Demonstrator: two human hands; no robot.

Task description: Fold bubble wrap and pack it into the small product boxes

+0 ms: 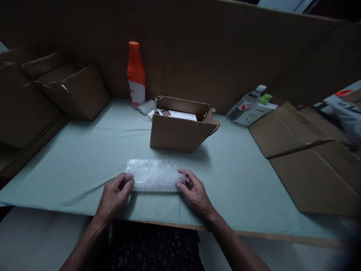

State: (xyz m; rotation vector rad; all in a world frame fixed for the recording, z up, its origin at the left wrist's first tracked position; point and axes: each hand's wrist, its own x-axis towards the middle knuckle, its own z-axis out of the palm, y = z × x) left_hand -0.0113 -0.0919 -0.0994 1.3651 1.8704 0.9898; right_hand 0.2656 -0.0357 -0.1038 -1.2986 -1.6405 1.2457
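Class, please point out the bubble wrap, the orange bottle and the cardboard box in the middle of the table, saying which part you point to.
Bubble wrap (154, 176): head view, middle of the sheet.
Orange bottle (136, 73): head view, orange part of its side.
Cardboard box (175, 133): head view, near wall.

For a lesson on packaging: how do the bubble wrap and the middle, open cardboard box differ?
The bubble wrap is translucent and bubbly; the cardboard box is brown and opaque.
The bubble wrap is held by the left hand and right hand; the cardboard box stands untouched.
Both are packaging.
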